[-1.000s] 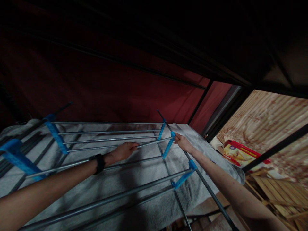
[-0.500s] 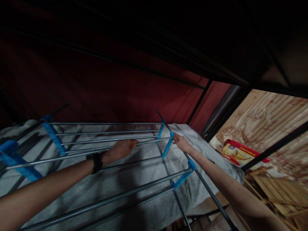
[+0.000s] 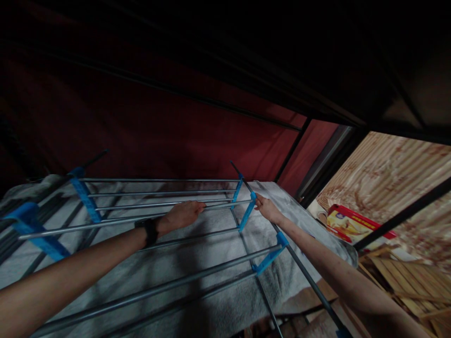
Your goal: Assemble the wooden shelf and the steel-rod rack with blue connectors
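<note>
A rack of grey metal tubes joined by blue plastic connectors lies across a grey blanket. My left hand, with a black band on its wrist, is closed around one metal tube near the rack's middle. At that tube's right end, the fingers of my right hand grip a blue plastic connector, where it meets a long side pole. Another blue connector sits nearer to me on the same pole. Two more, a near left connector and a far left connector, join the tubes' other ends.
A dark red curtain or wall rises behind the blanket. Black frame bars stand to the right. Beyond them are a red and yellow box and slatted wooden pieces. A dark surface hangs overhead.
The rack's left end has shifted a little to the right, and my left hand and forearm have moved slightly the same way. My right hand keeps its hold with hardly any movement.
</note>
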Available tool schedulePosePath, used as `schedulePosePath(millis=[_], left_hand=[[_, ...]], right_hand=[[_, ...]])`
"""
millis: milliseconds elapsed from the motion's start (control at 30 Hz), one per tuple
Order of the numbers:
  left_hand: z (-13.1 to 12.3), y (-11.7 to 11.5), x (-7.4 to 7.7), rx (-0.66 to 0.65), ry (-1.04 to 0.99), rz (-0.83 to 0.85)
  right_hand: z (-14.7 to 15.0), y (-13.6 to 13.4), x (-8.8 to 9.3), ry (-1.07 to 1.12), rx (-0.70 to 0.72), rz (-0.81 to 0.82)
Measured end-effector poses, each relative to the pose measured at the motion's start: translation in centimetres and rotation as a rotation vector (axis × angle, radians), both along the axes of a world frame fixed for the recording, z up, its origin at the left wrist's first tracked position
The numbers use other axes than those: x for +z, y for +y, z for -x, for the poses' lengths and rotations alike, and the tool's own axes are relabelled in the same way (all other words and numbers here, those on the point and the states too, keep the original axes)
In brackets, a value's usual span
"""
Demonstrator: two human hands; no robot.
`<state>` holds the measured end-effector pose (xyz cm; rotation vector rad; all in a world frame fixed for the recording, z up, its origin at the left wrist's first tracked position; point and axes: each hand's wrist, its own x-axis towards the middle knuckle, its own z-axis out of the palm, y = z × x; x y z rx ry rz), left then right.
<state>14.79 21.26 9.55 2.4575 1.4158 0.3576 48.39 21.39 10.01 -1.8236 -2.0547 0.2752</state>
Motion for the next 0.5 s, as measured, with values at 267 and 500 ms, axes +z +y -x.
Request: schedulePosePath(millis=[267, 500], left_hand=[[0.3, -0.6, 0.5, -0.03, -0.023, -0.061], [0.7, -1.6, -0.1, -0.056, -0.027, -0.14]], right_hand=[[0.6, -0.6, 0.7, -0.224, 0.003, -0.152], [4.5, -2.3, -0.1, -0.366, 0.374, -0.362]])
